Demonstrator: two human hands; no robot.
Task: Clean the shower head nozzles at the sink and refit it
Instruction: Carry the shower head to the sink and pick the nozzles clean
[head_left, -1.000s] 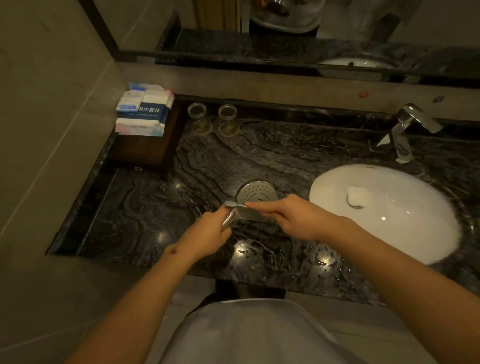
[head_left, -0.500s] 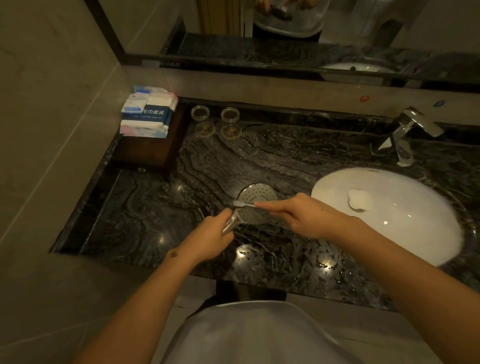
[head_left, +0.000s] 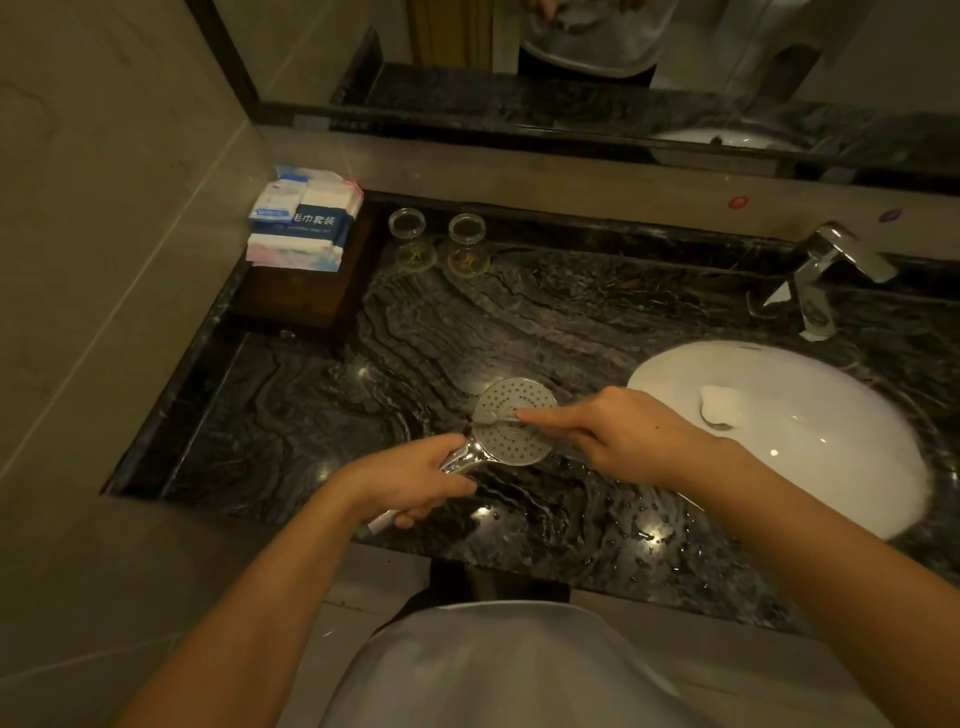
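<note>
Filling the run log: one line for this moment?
step: scrubbing nozzles | left hand: grips shower head handle | right hand: holds toothbrush on faceplate | place: above countertop, beside sink

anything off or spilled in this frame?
Only water: droplets are scattered on the black marble counter in front of the sink. Otherwise orderly: left hand grips the shower head, right hand holds a small brush on its face.

A black veined marble countertop (head_left: 426, 332) is set against beige tiled walls (head_left: 93, 218) under dim, warm light. A framed mirror (head_left: 597, 62) is mounted behind the countertop. A dark wooden tray (head_left: 306, 296) is placed at the countertop's back left corner, and glossy highlights are reflected near its front edge.
</note>
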